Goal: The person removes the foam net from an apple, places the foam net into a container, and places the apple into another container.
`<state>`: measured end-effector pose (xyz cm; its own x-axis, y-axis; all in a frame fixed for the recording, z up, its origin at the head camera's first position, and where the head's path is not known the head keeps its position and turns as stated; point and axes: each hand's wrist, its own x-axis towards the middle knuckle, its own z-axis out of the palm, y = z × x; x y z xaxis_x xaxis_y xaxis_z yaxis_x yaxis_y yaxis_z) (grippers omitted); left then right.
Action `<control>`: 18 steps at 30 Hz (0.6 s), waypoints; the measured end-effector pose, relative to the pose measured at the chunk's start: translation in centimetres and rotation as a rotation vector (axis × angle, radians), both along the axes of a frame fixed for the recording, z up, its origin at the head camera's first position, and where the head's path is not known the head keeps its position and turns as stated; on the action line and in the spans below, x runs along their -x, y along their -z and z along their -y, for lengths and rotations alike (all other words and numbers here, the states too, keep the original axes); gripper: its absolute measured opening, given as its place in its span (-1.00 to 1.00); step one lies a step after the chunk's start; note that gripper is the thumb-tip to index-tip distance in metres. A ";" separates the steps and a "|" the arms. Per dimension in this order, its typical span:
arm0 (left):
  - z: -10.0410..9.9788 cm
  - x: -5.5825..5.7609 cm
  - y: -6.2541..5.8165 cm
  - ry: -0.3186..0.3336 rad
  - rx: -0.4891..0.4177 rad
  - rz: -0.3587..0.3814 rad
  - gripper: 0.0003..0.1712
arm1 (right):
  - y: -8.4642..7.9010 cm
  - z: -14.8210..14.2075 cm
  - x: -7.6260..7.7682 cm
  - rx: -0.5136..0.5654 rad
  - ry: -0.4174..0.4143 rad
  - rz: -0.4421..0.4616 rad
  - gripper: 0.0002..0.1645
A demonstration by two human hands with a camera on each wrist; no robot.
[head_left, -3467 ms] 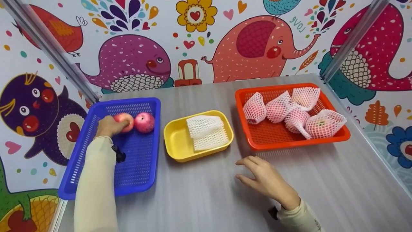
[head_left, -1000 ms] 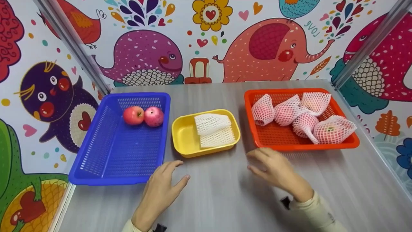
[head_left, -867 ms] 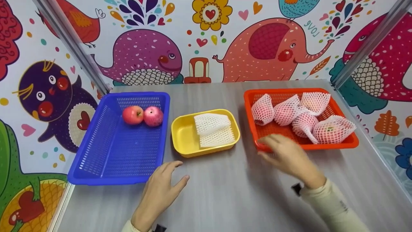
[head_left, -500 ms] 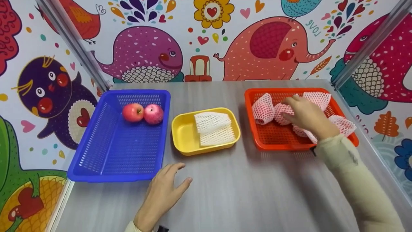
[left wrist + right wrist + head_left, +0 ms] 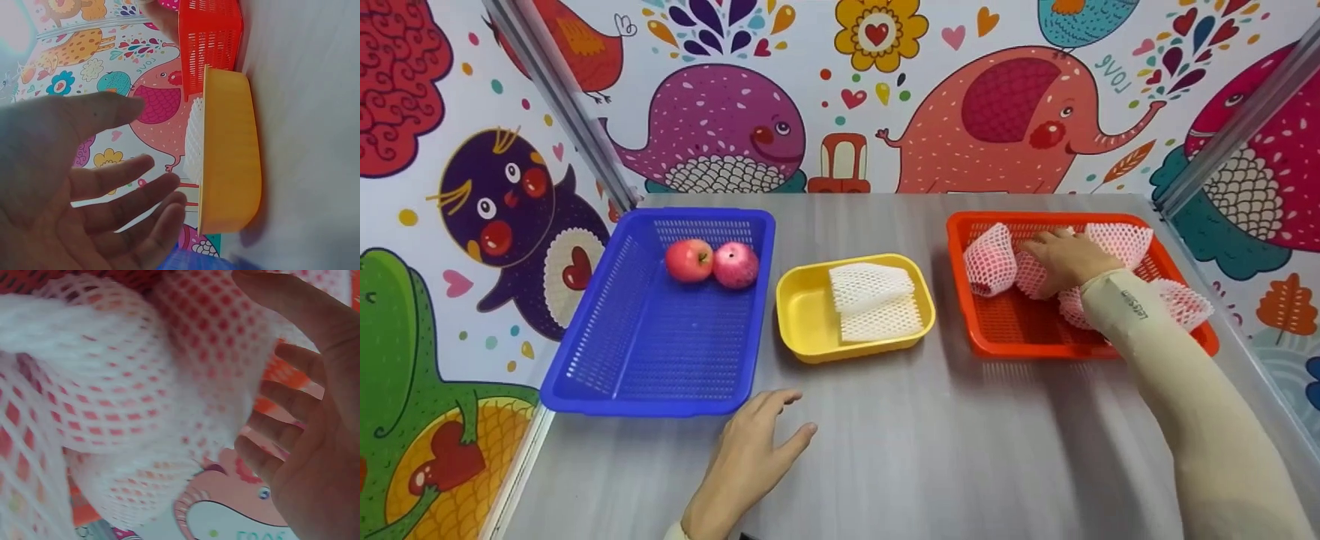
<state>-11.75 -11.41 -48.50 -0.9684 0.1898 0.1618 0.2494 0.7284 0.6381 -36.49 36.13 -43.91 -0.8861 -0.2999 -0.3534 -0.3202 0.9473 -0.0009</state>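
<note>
My right hand point(image 5: 1069, 259) is inside the red basket point(image 5: 1035, 351), its thumb and fingers around the sides of an apple in a white foam net point(image 5: 1030, 279). In the right wrist view, the fingertips point(image 5: 256, 422) lie right at the edge of this netted apple point(image 5: 216, 337), with the thumb above. Part of the apple is hidden under the hand. My left hand point(image 5: 750, 457) holds nothing and hovers over the table in front of the blue basket point(image 5: 660, 406), its fingers relaxed and thumb apart. The left wrist view also shows this bare palm point(image 5: 50, 208).
Two bare red apples, one at the left point(image 5: 688, 260) and one beside it point(image 5: 736, 265), sit in the blue basket. Between the baskets, a yellow tub point(image 5: 802, 352) holds white foam nets point(image 5: 877, 300). Several netted apples, including one at the left point(image 5: 990, 261), surround my right hand.
My left hand has left the blue basket and drawn back, leaving an apple there. My right hand has moved from the table up into the red basket and closed around a netted apple.
</note>
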 end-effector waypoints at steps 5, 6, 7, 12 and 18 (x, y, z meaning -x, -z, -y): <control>0.2 -0.3 0.1 -0.002 -0.007 0.013 -0.56 | 1.9 -0.7 0.2 -0.054 0.044 -0.004 0.27; 0.2 -0.3 0.2 0.001 -0.009 0.013 -0.56 | 2.2 -0.9 0.2 -0.064 0.036 -0.017 0.27; 0.2 -0.2 0.2 0.004 -0.010 0.014 -0.56 | 2.4 -1.0 0.1 -0.069 0.027 -0.035 0.25; 0.2 -0.2 0.3 0.009 -0.017 0.027 -0.55 | 2.5 -1.0 0.0 -0.071 -0.019 -0.136 0.07; 0.2 0.0 0.3 0.005 -0.029 0.035 -0.56 | 0.9 -0.1 -0.2 -0.060 -0.026 -0.156 0.12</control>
<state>-11.72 -11.59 -48.78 -0.9726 0.1907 0.1330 0.2301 0.7085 0.6672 -36.28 36.23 -44.80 -0.9239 -0.3061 -0.2298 -0.3366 0.9355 0.1073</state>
